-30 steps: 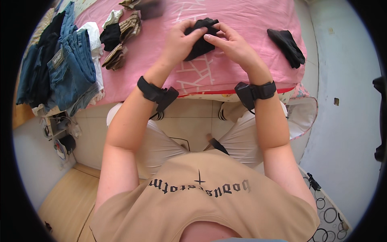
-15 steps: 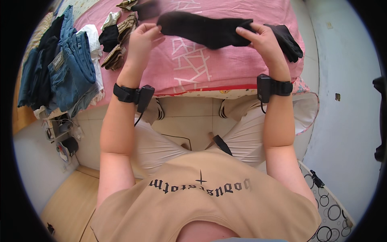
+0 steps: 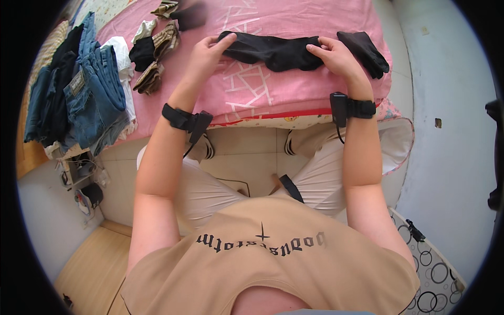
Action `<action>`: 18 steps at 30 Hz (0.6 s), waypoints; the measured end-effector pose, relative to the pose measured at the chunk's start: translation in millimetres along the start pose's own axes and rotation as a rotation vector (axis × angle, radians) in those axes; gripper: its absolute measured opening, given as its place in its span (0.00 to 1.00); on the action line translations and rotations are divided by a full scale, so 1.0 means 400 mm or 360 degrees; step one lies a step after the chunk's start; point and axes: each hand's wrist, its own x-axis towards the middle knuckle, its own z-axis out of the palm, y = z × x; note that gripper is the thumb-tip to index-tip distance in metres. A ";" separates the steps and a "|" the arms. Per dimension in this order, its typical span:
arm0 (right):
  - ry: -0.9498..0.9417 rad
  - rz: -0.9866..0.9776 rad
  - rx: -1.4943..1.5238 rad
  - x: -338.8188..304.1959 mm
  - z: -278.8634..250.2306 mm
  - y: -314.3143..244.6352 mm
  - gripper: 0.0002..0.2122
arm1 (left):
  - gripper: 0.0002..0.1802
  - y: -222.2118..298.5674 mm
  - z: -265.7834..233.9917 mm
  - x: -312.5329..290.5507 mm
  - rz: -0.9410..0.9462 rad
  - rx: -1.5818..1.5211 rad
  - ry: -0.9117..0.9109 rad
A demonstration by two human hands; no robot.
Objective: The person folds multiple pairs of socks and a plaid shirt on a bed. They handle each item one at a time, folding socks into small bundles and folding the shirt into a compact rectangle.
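A long black sock (image 3: pixel 268 51) is stretched sideways, low over the pink bedcover, sagging a little in its middle. My left hand (image 3: pixel 211 51) pinches its left end between thumb and fingers. At the other end, my right hand (image 3: pixel 336 56) grips it the same way. More black socks (image 3: pixel 365 52) lie flat on the bed just beyond my right hand. To the left of my left hand sit several folded socks in brown, black and white, including a black bundle (image 3: pixel 142 53) and a striped brown one (image 3: pixel 148 77).
The pink bedcover (image 3: pixel 294 100) spreads under the socks. Blue jeans (image 3: pixel 100 92) and dark trousers (image 3: pixel 55 100) are stacked at the bed's left edge, beside a white garment (image 3: pixel 119 55). A pale wall (image 3: pixel 446 173) runs along the right.
The sock has come down and toward me onto or near the bedcover. My left hand has shifted right and nearer, while my right hand has lowered slightly.
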 end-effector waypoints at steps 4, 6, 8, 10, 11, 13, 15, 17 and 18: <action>0.0072 -0.0069 0.0220 -0.016 0.010 -0.010 0.16 | 0.24 -0.018 0.032 0.039 0.0305 -0.0174 -0.0027; 0.0004 -0.0085 0.0285 -0.015 0.016 -0.010 0.14 | 0.24 -0.020 0.028 0.048 0.0405 -0.0187 0.0017; 0.0020 -0.0160 0.0310 -0.007 0.021 -0.006 0.13 | 0.27 -0.017 -0.004 0.048 0.0476 -0.0302 -0.0104; 0.0051 -0.0371 0.0333 0.006 0.026 0.002 0.12 | 0.27 -0.017 -0.037 0.053 0.0664 -0.0322 -0.0098; 0.0105 -0.0422 0.0321 0.012 0.024 0.006 0.12 | 0.29 -0.017 -0.057 0.056 0.0582 -0.0017 0.0058; -0.0022 -0.0223 0.0218 0.021 0.034 0.011 0.12 | 0.30 -0.027 -0.076 0.063 0.0535 0.0510 0.0146; -0.0047 -0.0110 -0.0125 0.025 0.045 0.007 0.16 | 0.32 -0.040 -0.071 0.063 0.0415 0.0985 0.0286; 0.0274 -0.0218 -0.0067 0.018 0.046 -0.002 0.22 | 0.34 -0.040 -0.058 0.054 0.0701 0.1139 0.0393; 0.0419 -0.0149 -0.0085 0.012 0.045 -0.007 0.25 | 0.35 -0.036 -0.048 0.042 0.0797 0.1220 0.0447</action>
